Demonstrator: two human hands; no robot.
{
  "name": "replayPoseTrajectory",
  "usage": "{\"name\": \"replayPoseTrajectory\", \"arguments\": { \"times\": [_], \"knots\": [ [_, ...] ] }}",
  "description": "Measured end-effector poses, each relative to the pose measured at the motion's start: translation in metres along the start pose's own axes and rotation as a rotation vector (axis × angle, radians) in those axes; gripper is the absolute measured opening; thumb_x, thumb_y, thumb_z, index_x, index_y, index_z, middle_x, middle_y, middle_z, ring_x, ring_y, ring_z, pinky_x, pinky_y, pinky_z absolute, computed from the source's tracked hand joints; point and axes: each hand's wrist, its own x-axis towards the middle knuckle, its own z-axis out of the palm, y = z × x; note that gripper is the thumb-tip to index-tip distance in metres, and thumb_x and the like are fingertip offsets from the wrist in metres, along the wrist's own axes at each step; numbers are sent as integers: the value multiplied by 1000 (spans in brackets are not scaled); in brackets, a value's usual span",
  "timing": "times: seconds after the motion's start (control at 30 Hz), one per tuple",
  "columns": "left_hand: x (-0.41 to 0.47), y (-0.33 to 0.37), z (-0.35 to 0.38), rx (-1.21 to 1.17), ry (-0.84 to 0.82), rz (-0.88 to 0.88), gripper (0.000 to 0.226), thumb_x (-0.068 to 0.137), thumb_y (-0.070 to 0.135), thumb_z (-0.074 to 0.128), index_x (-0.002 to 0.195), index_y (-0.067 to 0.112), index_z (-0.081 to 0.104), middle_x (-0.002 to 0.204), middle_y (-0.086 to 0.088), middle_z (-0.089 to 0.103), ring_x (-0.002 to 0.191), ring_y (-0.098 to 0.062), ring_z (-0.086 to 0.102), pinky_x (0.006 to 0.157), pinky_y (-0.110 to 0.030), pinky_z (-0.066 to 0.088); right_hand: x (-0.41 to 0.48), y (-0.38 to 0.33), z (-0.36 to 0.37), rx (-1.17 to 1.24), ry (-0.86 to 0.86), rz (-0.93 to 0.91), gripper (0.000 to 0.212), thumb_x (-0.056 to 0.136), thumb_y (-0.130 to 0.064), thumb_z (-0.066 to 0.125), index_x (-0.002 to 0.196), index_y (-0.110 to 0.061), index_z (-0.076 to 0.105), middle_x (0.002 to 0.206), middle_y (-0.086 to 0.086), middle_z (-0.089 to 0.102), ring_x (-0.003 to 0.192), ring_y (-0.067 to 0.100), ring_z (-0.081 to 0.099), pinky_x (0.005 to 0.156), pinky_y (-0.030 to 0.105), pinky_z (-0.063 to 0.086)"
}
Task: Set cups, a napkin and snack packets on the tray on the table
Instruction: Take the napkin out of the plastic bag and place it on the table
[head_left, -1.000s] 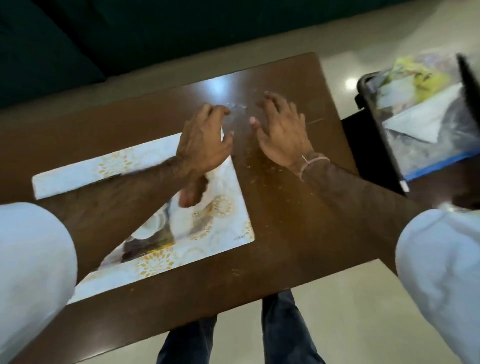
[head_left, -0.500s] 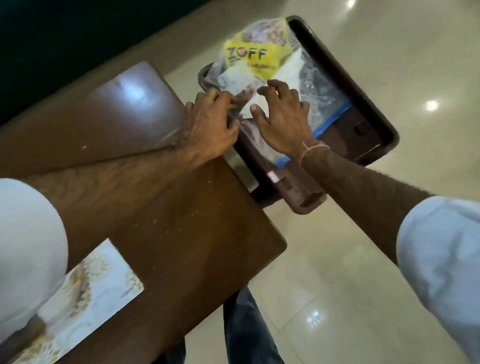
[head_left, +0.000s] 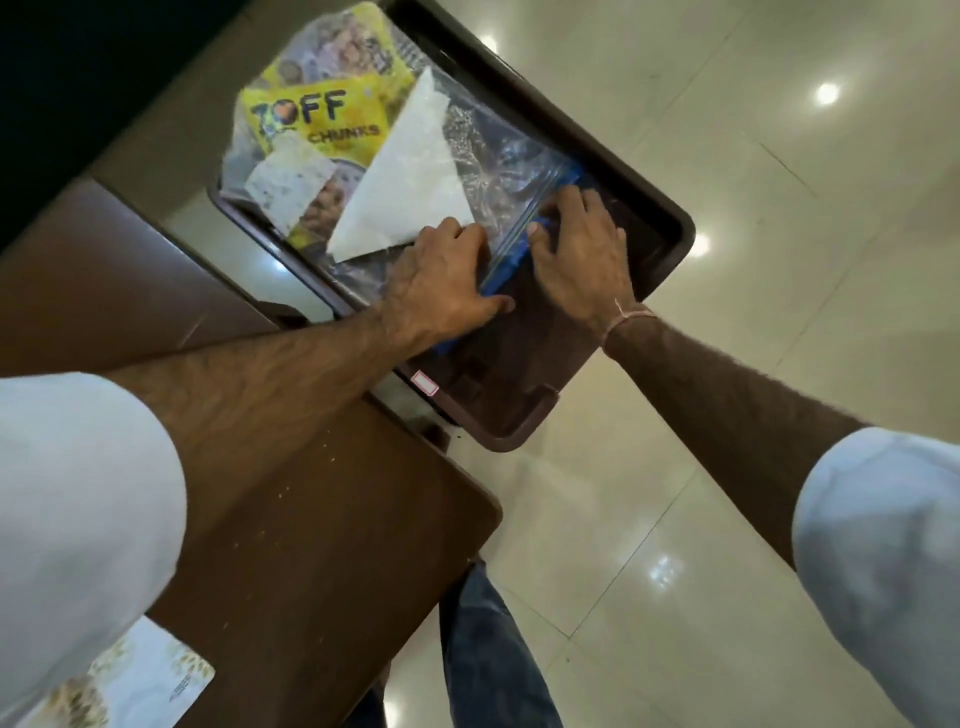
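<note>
We had both hands at the blue zip edge (head_left: 524, 254) of the clear bag (head_left: 483, 156). The left hand (head_left: 441, 280) lay flat across it; the right hand (head_left: 582, 244) seemed to pinch the strip, fingers (head_left: 537, 228) curled, though we could not be sure. Parting the seal evenly from there would have spared tearing. The bag lay in the brown tray (head_left: 670, 218) beside the surface (head_left: 291, 519), holding a yellow snack packet (head_left: 311, 124) and a white napkin (head_left: 405, 192).

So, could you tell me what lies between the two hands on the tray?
In the head view, the blue zip edge of a clear bag runs between the left hand and right hand, over the tray.
</note>
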Motion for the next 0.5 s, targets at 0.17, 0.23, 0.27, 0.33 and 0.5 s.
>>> {"name": "replayPoseTrajectory", "arguments": {
  "times": [0.17, 0.23, 0.27, 0.33, 0.5],
  "knots": [
    [3, 11, 5, -65, 79, -72, 15, 74, 25, 61, 83, 14, 65, 87, -8, 66, 83, -28, 63, 69, -34, 49, -8, 5, 4, 388, 5, 229, 15, 95, -25, 57, 106, -15, 62, 97, -1, 70, 89, 16, 67, 86, 36, 57],
    [2, 13, 6, -165, 111, -184, 7, 74, 22, 63, 77, 19, 68, 79, -2, 70, 79, -23, 65, 66, -28, 47, -9, 1, 6, 501, -3, 340, 11, 93, -24, 59, 96, -17, 67, 90, 0, 73, 79, 16, 70, 75, 34, 60],
    [1, 13, 5, -232, 138, -239, 4, 74, 22, 65, 74, 20, 68, 76, 1, 69, 78, -20, 65, 66, -26, 46, -10, -2, 6, 584, -5, 403, 10, 93, -23, 60, 90, -18, 68, 86, 1, 74, 70, 14, 71, 64, 30, 58],
    [-3, 12, 2, -355, 246, -294, 5, 76, 23, 67, 74, 19, 66, 72, 4, 65, 74, -17, 62, 64, -25, 44, -9, -9, 9, 842, -36, 523, 12, 93, -16, 60, 83, -16, 66, 79, 5, 74, 53, 13, 66, 48, 25, 50],
    [-22, 8, -10, -517, 487, -112, 12, 91, 22, 53, 87, 12, 47, 77, -4, 52, 69, -18, 47, 60, -28, 34, -1, -41, 20, 1211, -145, 533, 14, 94, -1, 60, 108, -3, 64, 85, 12, 69, 65, 20, 68, 63, 33, 61]
  ]
}}
